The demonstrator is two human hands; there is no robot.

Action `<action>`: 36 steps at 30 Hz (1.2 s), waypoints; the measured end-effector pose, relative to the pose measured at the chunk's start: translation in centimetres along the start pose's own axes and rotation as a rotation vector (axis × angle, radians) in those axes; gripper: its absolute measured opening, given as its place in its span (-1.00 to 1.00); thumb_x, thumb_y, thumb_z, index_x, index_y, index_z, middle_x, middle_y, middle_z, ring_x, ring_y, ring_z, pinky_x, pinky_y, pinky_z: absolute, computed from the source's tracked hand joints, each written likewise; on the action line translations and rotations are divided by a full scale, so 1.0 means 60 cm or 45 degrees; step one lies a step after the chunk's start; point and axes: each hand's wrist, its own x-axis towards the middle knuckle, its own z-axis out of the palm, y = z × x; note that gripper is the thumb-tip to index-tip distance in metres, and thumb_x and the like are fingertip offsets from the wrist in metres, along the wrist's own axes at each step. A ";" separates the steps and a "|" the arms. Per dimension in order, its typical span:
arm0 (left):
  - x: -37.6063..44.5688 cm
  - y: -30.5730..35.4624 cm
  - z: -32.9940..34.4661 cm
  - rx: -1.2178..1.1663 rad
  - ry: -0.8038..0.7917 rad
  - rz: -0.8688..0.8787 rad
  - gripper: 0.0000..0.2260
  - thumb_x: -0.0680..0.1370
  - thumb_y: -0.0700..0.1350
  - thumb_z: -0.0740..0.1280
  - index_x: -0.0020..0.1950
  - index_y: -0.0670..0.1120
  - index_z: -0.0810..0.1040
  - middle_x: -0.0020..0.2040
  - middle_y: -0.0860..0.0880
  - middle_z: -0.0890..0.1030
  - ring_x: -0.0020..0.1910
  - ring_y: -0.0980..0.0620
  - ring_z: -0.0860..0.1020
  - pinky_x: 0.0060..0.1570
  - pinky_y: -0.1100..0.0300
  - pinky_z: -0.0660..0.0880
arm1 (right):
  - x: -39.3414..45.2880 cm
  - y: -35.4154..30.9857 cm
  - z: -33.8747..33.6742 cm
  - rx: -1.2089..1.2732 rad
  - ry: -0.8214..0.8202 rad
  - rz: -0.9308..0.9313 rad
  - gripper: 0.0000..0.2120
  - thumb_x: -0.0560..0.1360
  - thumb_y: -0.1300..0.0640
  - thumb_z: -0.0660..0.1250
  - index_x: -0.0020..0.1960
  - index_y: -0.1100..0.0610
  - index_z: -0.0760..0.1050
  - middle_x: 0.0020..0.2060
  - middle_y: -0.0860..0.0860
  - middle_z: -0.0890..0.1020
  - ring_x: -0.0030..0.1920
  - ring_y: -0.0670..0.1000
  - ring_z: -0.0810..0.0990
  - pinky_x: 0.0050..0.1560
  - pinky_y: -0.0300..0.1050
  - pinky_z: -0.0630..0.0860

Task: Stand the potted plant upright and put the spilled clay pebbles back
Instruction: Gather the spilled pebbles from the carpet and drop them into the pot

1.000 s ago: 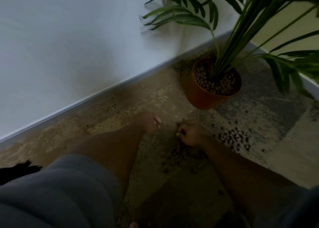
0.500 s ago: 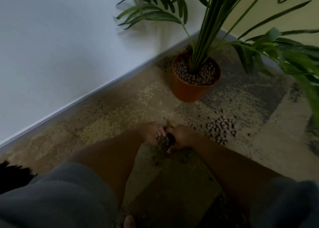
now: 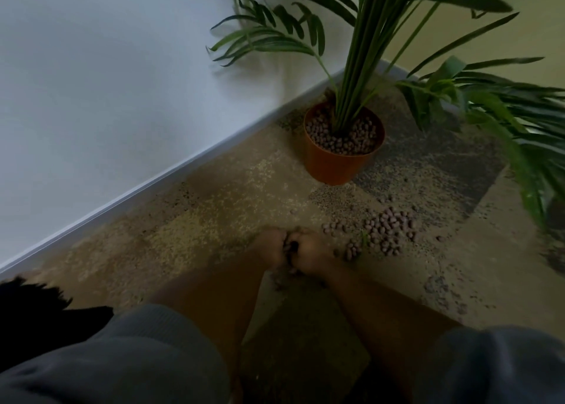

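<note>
Clay pebbles (image 3: 385, 231), light, hard and apt to roll, suit scooping: left hand (image 3: 270, 248) and right hand (image 3: 309, 252) cup a batch together near the upright pot (image 3: 333, 163).

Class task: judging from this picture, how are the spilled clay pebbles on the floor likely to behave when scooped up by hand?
The pebbles look small and rounded, so they probably roll and scatter when nudged. They lie loose, so some would likely slip out; the left hand and right hand are cupped together. They are probably hard, not squashy.
</note>
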 end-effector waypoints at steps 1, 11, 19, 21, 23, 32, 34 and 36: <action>0.000 -0.003 -0.003 -0.005 0.002 -0.033 -0.92 0.53 -0.10 0.34 -0.05 -0.09 0.56 -0.06 -0.15 0.59 -0.04 -0.10 0.57 -0.08 0.13 0.43 | 0.002 -0.002 0.000 0.112 0.004 0.051 -0.84 0.47 0.27 0.38 0.05 0.19 0.62 0.15 0.15 0.54 0.05 0.10 0.59 0.03 -0.23 0.47; 0.004 -0.023 -0.011 -0.369 -0.146 -0.240 -0.84 0.49 -0.19 0.44 0.06 -0.17 0.66 0.01 -0.09 0.64 -0.02 -0.02 0.56 -0.23 0.38 0.40 | 0.044 -0.004 -0.006 0.734 -0.103 0.540 -0.84 0.47 0.28 0.23 -0.08 0.13 0.56 -0.14 0.08 0.65 -0.16 0.01 0.63 -0.13 -0.10 0.63; 0.009 -0.037 -0.013 -0.898 -0.176 -0.322 -0.92 0.45 -0.16 0.49 -0.09 -0.04 0.66 -0.10 -0.03 0.67 -0.09 0.04 0.62 0.06 0.12 0.58 | 0.060 0.011 -0.024 0.871 -0.203 0.519 -0.88 0.41 0.32 0.33 -0.15 0.14 0.57 -0.24 0.10 0.65 -0.31 -0.03 0.55 -0.38 -0.20 0.46; 0.015 -0.034 -0.016 -1.168 -0.207 -0.385 -0.86 0.53 -0.26 0.38 0.07 -0.17 0.64 -0.02 -0.10 0.65 -0.10 0.06 0.62 -0.04 0.23 0.62 | 0.060 0.014 -0.027 0.932 -0.163 0.553 -0.91 0.44 0.30 0.35 -0.14 0.14 0.58 -0.25 0.09 0.64 -0.34 -0.05 0.53 -0.39 -0.22 0.45; 0.021 -0.023 -0.025 -1.486 -0.205 -0.513 -0.77 0.57 -0.32 0.27 0.20 -0.23 0.59 0.01 -0.13 0.63 -0.12 0.10 0.59 -0.13 0.31 0.61 | 0.061 0.015 -0.031 1.109 -0.129 0.613 -0.88 0.51 0.28 0.29 -0.15 0.15 0.56 -0.29 0.06 0.60 -0.38 -0.08 0.49 -0.46 -0.27 0.41; 0.050 0.040 -0.080 -2.334 0.034 -0.643 -0.78 0.59 -0.03 0.24 -0.12 -0.15 0.52 -0.29 -0.06 0.58 -0.24 0.08 0.53 -0.22 0.28 0.53 | 0.042 0.003 -0.086 2.456 -0.215 0.455 -0.91 0.40 0.24 0.12 -0.28 0.19 0.33 -0.45 0.05 0.38 -0.61 -0.11 0.28 -0.64 -0.33 0.09; 0.068 0.061 -0.101 -2.383 0.085 -0.633 -0.77 0.62 -0.01 0.21 -0.07 -0.13 0.52 -0.18 -0.06 0.55 -0.21 0.09 0.52 -0.19 0.28 0.49 | 0.047 -0.002 -0.101 2.605 -0.211 0.405 -0.94 0.37 0.21 0.12 -0.23 0.20 0.34 -0.38 0.06 0.37 -0.61 -0.10 0.29 -0.64 -0.33 0.10; 0.084 0.084 -0.125 -2.407 0.128 -0.630 -0.80 0.64 -0.05 0.18 -0.04 -0.11 0.53 -0.18 -0.04 0.52 -0.23 0.11 0.51 -0.21 0.28 0.48 | 0.054 -0.009 -0.116 2.681 -0.185 0.379 -0.92 0.38 0.20 0.11 -0.19 0.20 0.35 -0.36 0.08 0.41 -0.57 -0.06 0.35 -0.61 -0.33 0.18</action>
